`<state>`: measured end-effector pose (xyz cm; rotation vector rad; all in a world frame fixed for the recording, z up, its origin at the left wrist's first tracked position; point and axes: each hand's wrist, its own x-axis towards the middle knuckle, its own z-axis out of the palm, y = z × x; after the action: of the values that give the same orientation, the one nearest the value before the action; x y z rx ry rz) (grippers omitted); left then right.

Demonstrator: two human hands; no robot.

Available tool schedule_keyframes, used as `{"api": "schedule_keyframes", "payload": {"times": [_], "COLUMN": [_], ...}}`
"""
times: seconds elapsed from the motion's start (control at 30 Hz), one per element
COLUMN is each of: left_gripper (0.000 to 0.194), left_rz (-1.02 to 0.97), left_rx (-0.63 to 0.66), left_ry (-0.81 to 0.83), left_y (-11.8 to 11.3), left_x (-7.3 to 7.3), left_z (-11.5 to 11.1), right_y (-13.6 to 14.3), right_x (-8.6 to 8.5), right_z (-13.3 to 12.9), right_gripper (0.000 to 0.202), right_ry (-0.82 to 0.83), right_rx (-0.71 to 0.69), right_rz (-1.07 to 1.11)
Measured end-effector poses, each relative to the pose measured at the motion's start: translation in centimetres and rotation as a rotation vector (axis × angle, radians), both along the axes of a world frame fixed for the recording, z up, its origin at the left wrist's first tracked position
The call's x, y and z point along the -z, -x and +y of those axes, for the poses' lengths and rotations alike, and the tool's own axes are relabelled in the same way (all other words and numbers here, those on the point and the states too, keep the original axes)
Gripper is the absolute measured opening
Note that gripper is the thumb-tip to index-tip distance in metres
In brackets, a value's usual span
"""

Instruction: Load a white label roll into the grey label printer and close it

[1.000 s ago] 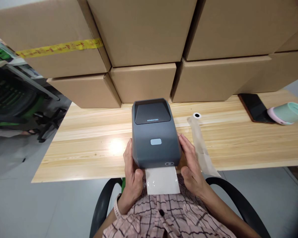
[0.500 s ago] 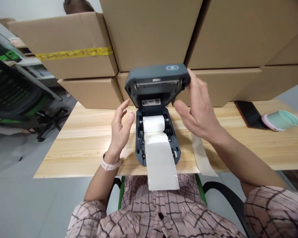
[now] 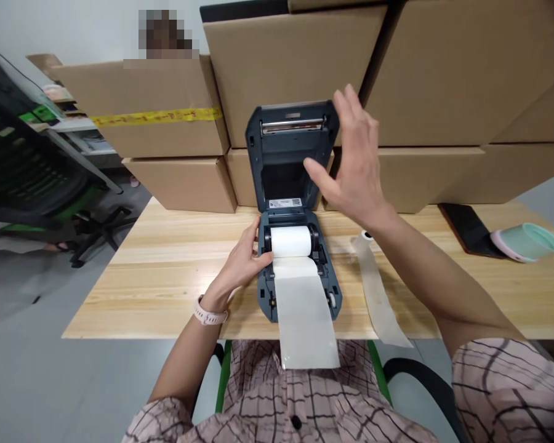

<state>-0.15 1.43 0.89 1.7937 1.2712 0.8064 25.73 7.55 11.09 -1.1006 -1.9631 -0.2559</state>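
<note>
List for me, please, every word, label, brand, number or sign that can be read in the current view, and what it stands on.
Readable texts: none.
White label inside the raised printer lid: fine print and a square code, too small to read.
Yellow tape on a cardboard box: reddish marks, too blurred to read.

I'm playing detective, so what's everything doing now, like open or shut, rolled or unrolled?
Printer lid: open, raised
Paper roll in the printer: partly unrolled, its strip reaching past the table's front edge
Loose roll: partly unrolled
Phone: lying flat, screen dark
Green cup: uncovered, contents not visible
Cardboard boxes: stacked
Left hand: on the printer's left side
Right hand: open, at the lid's edge
</note>
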Motion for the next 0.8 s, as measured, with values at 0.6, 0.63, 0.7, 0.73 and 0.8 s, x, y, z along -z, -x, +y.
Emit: {"api": "schedule_keyframes", "payload": {"times": [0.6, 0.63, 0.7, 0.73, 0.8], "left_gripper": [0.097, 0.097, 0.097, 0.097, 0.097], "left_rz": [0.255, 0.260, 0.260, 0.259, 0.258], "left_rx": [-0.010, -0.011, -0.007, -0.002, 0.005], "left_ry": [0.061, 0.066, 0.072, 0.072, 0.071], "left_y": [-0.6, -0.6, -0.6, -0.6, -0.6], "left_x": [-2.1, -2.1, -2.1, -2.2, -2.2], "left_z": [-0.8, -0.8, -0.9, -0.9, -0.9], "right_y": [2.6, 1.8, -0.3, -1.6, -4.2], "right_x": [2.8, 2.0, 0.3, -0.3, -1.1], "right_z": [-2.3, -2.6, -3.3, -3.6, -3.9], "right_gripper": [0.111, 0.111, 0.108, 0.106, 0.104], "right_ry": [0.802, 0.788, 0.723, 0.681, 0.611], "right_rx": [-0.522, -0.585, -0.696, -0.716, -0.654], "right_rz": [-0.495, -0.437, -0.286, -0.207, -0.080]}}
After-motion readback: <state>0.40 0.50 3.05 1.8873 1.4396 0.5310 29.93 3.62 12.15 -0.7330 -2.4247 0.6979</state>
